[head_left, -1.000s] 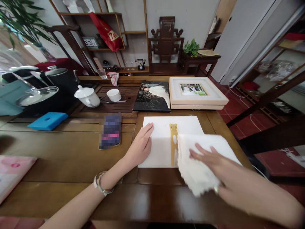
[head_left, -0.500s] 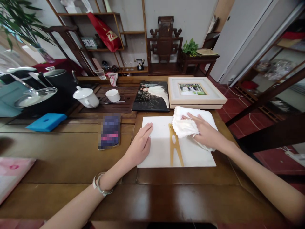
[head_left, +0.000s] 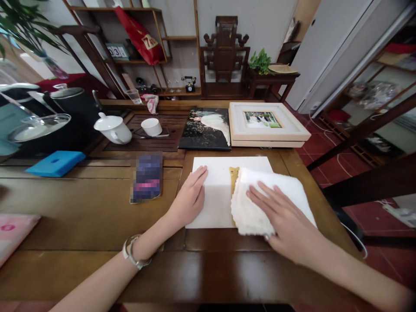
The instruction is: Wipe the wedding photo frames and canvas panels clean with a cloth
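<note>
My left hand (head_left: pixel 188 197) lies flat on the left edge of a white board (head_left: pixel 216 203), fingers stretched out and together, holding nothing. A white cloth (head_left: pixel 249 212) is under my right hand (head_left: pixel 284 216), whose fingers are spread over it and press it down, with the thumb side at its lower edge. The cloth covers the right part of the board and reaches past its right and front edges. Only the upper end and left edge of a flat, tan, fork-shaped piece (head_left: pixel 233 172) show on the board; the cloth hides the rest of it.
Beyond the board lie a dark photo panel (head_left: pixel 204 130) and a light wooden picture frame (head_left: pixel 269 136). Left of my left hand is a phone (head_left: pixel 146 177). Farther left are a blue block (head_left: pixel 56 164), a lidded white cup (head_left: pixel 113 130) and a small white bowl (head_left: pixel 151 126).
My right hand has brought the cloth toward me and spread it flatter, so it covers most of the tan piece, which showed whole before. My left hand stays in place.
</note>
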The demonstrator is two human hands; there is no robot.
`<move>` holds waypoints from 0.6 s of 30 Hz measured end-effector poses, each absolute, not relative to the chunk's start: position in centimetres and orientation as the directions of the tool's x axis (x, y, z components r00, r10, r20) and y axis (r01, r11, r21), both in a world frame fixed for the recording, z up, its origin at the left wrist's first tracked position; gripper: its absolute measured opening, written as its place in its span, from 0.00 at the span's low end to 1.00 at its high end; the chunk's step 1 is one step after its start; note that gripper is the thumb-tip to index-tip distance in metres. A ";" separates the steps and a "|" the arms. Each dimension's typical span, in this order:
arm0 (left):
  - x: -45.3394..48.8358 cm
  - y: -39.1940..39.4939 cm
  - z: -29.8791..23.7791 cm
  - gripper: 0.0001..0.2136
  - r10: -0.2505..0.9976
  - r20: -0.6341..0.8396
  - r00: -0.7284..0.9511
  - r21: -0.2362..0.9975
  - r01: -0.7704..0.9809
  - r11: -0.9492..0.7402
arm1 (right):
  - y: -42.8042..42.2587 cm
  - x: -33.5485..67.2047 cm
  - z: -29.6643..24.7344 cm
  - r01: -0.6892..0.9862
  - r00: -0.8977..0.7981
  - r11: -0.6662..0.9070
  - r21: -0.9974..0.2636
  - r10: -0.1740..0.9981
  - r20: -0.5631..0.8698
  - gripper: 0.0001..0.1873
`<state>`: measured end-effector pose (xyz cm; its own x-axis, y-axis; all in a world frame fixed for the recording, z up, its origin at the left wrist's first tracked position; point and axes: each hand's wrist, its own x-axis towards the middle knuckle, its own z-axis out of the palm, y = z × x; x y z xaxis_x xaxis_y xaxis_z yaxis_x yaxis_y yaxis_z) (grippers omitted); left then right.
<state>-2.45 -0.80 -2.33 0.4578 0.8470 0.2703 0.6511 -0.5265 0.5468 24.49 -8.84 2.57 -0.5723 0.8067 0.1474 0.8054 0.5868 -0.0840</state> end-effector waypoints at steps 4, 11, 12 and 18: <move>-2.5 -0.8 -2.2 0.22 0.849 0.265 0.457 0.546 0.655 -0.523 | -2.4 24.7 1.8 0.822 -0.494 0.524 -0.223 0.851 0.176 0.34; -2.5 -0.8 -2.3 0.22 0.846 0.267 0.462 0.543 0.653 -0.528 | -4.5 22.8 2.3 0.733 -0.524 0.548 -0.402 0.833 0.178 0.38; -2.5 -0.8 -2.4 0.22 0.845 0.271 0.461 0.544 0.651 -0.530 | -6.0 22.5 2.5 0.705 -0.552 0.569 -0.422 0.815 0.176 0.41; -2.5 -0.8 -2.4 0.22 0.844 0.289 0.452 0.549 0.644 -0.533 | -9.7 23.0 2.2 0.537 -0.692 0.677 -0.503 0.695 0.195 0.42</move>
